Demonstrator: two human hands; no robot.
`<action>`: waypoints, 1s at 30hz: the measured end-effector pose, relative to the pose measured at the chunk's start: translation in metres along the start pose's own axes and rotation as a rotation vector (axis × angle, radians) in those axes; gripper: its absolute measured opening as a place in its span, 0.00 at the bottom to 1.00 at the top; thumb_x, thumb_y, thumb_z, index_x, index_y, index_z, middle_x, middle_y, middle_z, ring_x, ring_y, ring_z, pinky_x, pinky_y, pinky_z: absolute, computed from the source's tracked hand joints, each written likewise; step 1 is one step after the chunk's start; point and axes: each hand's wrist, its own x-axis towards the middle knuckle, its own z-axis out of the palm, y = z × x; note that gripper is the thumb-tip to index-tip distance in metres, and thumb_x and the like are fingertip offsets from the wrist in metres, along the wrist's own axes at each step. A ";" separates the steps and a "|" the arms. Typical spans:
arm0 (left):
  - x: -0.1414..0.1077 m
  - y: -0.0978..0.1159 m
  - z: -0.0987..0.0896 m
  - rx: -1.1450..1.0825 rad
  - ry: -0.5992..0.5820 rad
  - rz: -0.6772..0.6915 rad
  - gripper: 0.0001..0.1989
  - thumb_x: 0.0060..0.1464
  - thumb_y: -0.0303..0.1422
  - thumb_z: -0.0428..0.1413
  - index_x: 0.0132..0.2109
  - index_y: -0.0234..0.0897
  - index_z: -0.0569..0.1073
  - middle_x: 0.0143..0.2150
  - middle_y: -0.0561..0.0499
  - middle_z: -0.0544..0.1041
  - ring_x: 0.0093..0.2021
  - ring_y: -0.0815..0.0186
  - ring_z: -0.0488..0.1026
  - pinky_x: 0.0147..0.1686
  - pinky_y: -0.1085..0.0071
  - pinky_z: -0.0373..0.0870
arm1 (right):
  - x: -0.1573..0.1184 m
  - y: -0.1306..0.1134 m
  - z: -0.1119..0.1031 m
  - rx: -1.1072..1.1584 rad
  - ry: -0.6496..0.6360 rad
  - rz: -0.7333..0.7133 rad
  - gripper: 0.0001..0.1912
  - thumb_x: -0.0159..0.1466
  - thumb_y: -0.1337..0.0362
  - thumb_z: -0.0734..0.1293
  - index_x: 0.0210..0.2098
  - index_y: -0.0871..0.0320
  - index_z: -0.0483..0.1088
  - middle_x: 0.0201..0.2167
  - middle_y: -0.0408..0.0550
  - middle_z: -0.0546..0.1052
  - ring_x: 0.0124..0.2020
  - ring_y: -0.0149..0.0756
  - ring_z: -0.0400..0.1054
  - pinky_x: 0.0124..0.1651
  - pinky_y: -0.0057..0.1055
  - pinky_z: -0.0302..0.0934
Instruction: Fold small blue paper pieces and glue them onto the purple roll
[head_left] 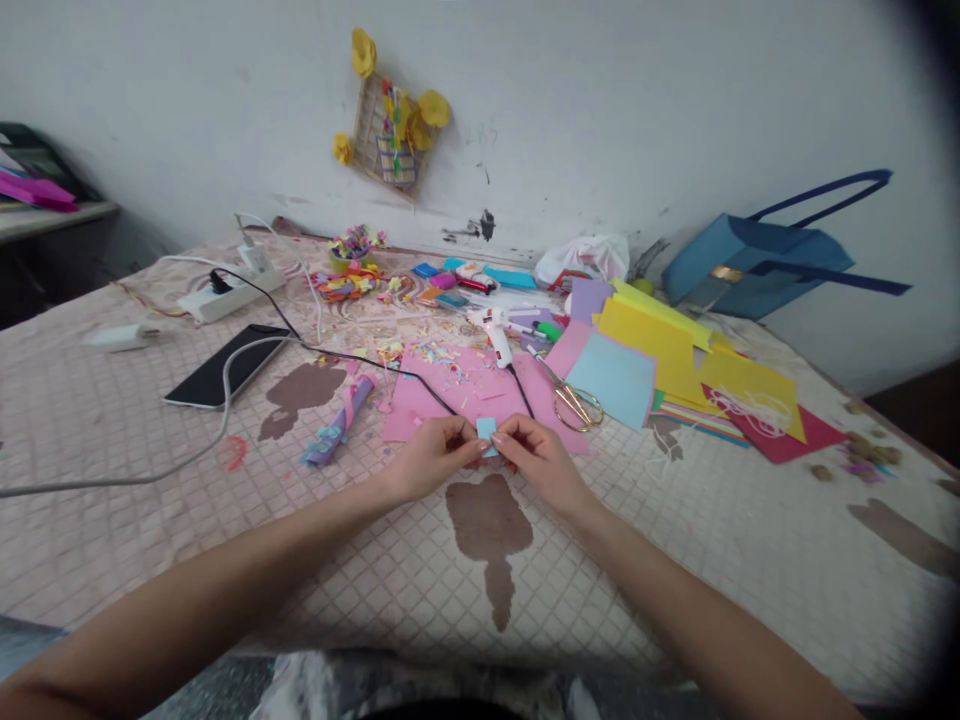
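Observation:
Between my two hands is a small piece of light blue paper (486, 430), pinched at its lower part from both sides. My left hand (439, 455) has thumb and forefinger closed on its left edge. From the other side, my right hand (538, 455) grips it the same way. Just beyond them lies a pink sheet (420, 400) strewn with paper scraps. On that sheet rest a white glue gun (495, 335) and gold-handled scissors (577, 403). A purple paper roll with blue and pink trim (341, 420) lies left of my hands.
A black-screened device (229, 365), a power strip (229, 293) and loose cables spread across the left. Coloured paper sheets (652, 345) are stacked to the right, near a blue bag (757, 265). A black cord (360, 357) runs toward my left hand.

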 end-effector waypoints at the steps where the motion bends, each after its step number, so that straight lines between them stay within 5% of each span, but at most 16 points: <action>1: 0.000 0.000 0.000 -0.002 -0.007 -0.004 0.15 0.50 0.41 0.56 0.28 0.33 0.67 0.25 0.52 0.72 0.26 0.70 0.68 0.28 0.74 0.63 | 0.000 0.000 0.000 0.002 0.004 0.001 0.12 0.59 0.56 0.65 0.26 0.58 0.65 0.21 0.39 0.61 0.22 0.28 0.53 0.25 0.27 0.49; 23: 0.001 0.001 0.000 -0.029 -0.048 -0.016 0.16 0.44 0.42 0.61 0.28 0.32 0.68 0.24 0.53 0.69 0.25 0.72 0.64 0.25 0.76 0.60 | 0.000 0.002 0.001 0.050 0.039 0.007 0.12 0.59 0.56 0.65 0.25 0.58 0.64 0.20 0.38 0.62 0.22 0.27 0.54 0.25 0.26 0.49; 30: 0.002 0.008 -0.005 -0.022 0.072 0.004 0.15 0.48 0.41 0.58 0.31 0.32 0.69 0.27 0.52 0.70 0.27 0.71 0.66 0.28 0.74 0.63 | 0.000 0.001 0.002 0.020 0.020 0.011 0.12 0.58 0.57 0.65 0.24 0.58 0.64 0.19 0.38 0.61 0.21 0.27 0.53 0.25 0.27 0.48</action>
